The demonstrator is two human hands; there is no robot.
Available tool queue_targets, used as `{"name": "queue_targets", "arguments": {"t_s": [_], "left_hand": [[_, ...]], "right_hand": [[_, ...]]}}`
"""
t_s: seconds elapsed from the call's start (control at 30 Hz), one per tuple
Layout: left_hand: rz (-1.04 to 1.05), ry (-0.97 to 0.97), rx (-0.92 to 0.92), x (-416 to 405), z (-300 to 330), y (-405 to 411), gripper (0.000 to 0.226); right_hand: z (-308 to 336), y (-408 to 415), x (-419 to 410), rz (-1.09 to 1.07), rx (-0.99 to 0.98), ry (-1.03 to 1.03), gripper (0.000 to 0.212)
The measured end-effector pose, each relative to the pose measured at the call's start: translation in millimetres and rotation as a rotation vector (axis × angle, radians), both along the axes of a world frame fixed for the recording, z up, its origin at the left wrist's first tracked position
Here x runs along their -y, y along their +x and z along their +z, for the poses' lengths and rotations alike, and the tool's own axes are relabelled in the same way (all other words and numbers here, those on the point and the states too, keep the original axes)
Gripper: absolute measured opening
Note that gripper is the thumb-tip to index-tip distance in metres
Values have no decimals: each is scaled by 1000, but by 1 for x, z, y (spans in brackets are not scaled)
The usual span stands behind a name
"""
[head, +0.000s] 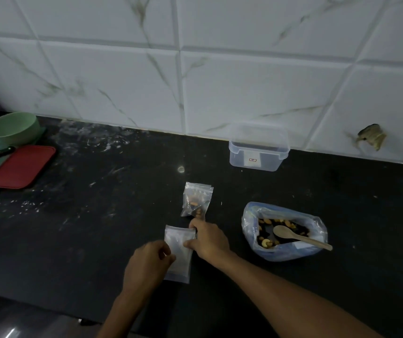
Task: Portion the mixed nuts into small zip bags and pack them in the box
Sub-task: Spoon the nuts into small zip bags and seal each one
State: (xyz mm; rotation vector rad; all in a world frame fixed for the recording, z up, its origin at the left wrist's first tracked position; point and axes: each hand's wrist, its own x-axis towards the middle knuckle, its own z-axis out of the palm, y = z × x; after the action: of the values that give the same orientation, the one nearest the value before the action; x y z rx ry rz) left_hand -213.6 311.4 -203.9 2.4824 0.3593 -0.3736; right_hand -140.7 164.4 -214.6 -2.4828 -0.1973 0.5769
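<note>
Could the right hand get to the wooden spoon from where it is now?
Probably yes. The right hand is pinching the empty bags, so it must let go first. The spoon lies just beside it in the open nut bag, handle sticking out, nothing between.

A small clear zip bag [196, 200] holding nuts lies flat mid-counter. Nearer, a stack of seemingly empty bags [179, 254]; right, the open nut bag [284, 231]; behind, the clear box [258, 152].

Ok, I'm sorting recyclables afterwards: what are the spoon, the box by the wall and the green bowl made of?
The spoon in the big nut bag looks like wood: matte pale tan. The box is clear, glossy rigid plastic; the wall shows through it. The green bowl is matte and opaque, probably plastic or a fibre composite; the look leaves that open.
</note>
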Motion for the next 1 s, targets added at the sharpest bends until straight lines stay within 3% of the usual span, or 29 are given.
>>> {"name": "queue_targets", "arguments": {"t_s": [0.3, 0.6, 0.73, 1.0], "left_hand": [[-31, -7, -21, 0, -6, -10, 6], [-27, -36, -5, 5, 6, -7, 6], [44, -143, 86, 20, 29, 9, 21], [39, -64, -108, 27, 27, 32, 21]], "right_hand": [[-4, -9, -2, 24, 98, -3, 5], [10, -17, 13, 51, 123, 125, 10], [30, -13, 28, 44, 32, 256, 16], [9, -6, 17, -24, -226, 285, 15]]}}
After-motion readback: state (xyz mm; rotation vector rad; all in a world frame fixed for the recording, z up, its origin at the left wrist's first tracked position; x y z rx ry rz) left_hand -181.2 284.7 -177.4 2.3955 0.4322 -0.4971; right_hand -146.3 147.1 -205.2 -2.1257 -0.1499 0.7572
